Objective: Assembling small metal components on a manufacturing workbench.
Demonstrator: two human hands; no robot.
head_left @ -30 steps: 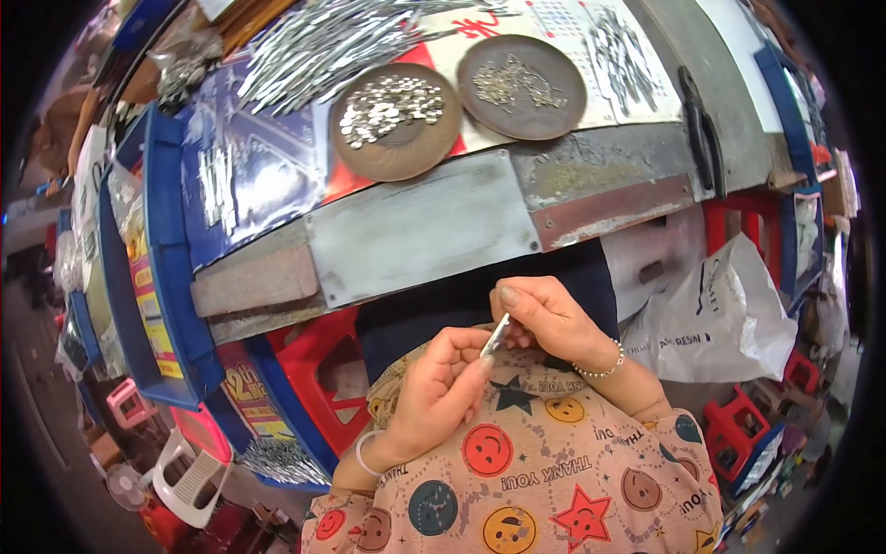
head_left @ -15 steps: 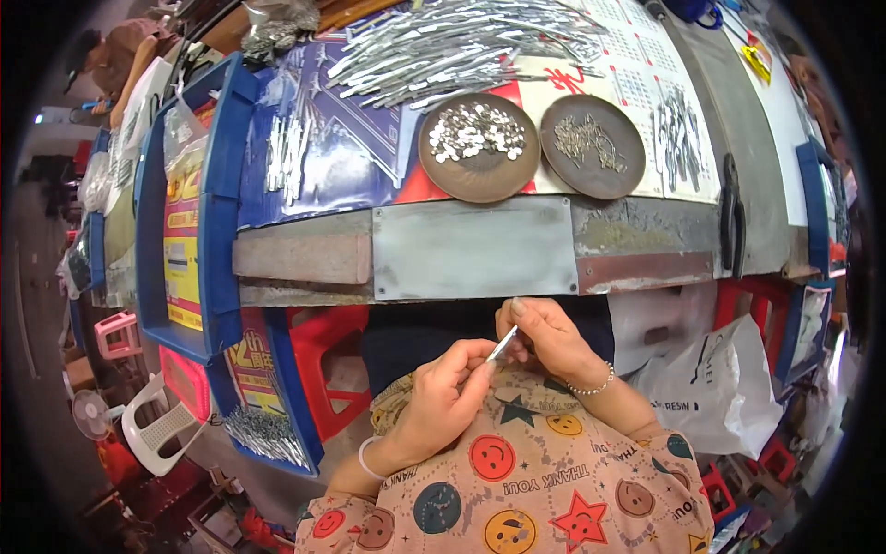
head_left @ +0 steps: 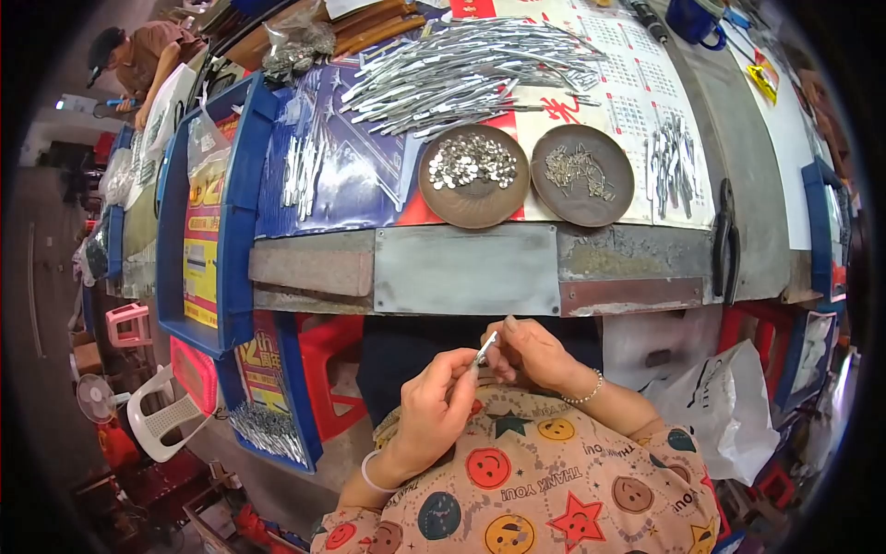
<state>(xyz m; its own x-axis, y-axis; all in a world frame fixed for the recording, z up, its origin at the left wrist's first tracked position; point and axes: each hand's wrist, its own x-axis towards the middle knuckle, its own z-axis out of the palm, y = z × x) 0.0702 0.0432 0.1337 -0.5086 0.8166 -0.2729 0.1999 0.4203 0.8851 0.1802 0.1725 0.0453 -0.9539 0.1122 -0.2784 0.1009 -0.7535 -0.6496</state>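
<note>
Just off the near edge of the bench, my left hand point(head_left: 434, 397) pinches a slim silver metal strip point(head_left: 485, 349) between thumb and fingertips. The strip tilts up toward my right hand point(head_left: 540, 355), whose fingers are curled together at its upper end. Whatever those fingers may grip is hidden. On the bench beyond stand two round brown dishes. The left dish point(head_left: 475, 208) bears small shiny discs point(head_left: 472, 162); the right dish point(head_left: 595, 212) bears tiny metal pins point(head_left: 580, 172). Behind them lies a large heap of silver strips point(head_left: 471, 74).
A grey metal plate point(head_left: 466, 270) is fixed at the bench's front edge. Black-handled pliers point(head_left: 726, 242) lie at the right. Blue trays point(head_left: 238, 231) stand at the left, near a red stool point(head_left: 328, 369). Another person point(head_left: 152, 55) sits at the far left.
Both hands have shifted slightly left and lower in view with the strip, which shows shorter now between them. The bench also appears lower in the picture, as the view has tilted.
</note>
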